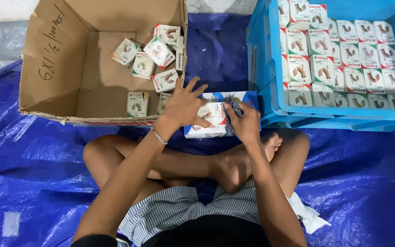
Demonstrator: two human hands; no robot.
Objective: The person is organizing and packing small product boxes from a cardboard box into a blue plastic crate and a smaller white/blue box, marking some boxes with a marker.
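The white and blue carton [209, 116] is steadied on the blue tarpaulin [46, 151], between cardboard box [69, 68] and blue crate [270, 91], under the spread, flat left hand [184, 107]. A dark item [233, 107] is pinched in the right hand [243, 121]; the carton is best kept pressed flat.

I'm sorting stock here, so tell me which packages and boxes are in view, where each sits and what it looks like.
Flat white-and-blue carton: under the left hand and right hand.
Small white boxes with red trim: loose inside the brown cardboard box, upper left.
Matching small boxes: neat rows in the blue plastic crate, upper right.
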